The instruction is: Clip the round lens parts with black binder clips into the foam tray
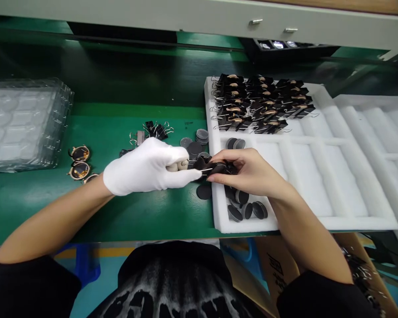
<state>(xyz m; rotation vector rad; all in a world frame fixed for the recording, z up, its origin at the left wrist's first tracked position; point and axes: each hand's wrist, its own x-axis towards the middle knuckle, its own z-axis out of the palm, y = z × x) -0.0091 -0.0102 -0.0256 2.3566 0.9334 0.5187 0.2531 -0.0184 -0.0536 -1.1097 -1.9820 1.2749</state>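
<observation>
My left hand (149, 168), in a white glove, is closed with thumb and fingers pinching the wire handles of a black binder clip (201, 163). My bare right hand (252, 170) is closed round dark pieces at the clip's other side; its fingers partly hide them, so their kind is unclear. Both hands meet over the left edge of a white foam tray (219, 216). Round black and grey discs (195, 148) lie beside and under the hands, and more discs (242, 197) sit in the tray's near left compartment.
Rows of binder clips gripping gold-coloured pieces (234, 101) fill the tray's far part. Loose binder clips (157, 131) and gold-rimmed round pieces (79, 170) lie on the green table (96, 216). Stacked clear plastic trays (23, 123) stand left, another foam tray (381, 132) right.
</observation>
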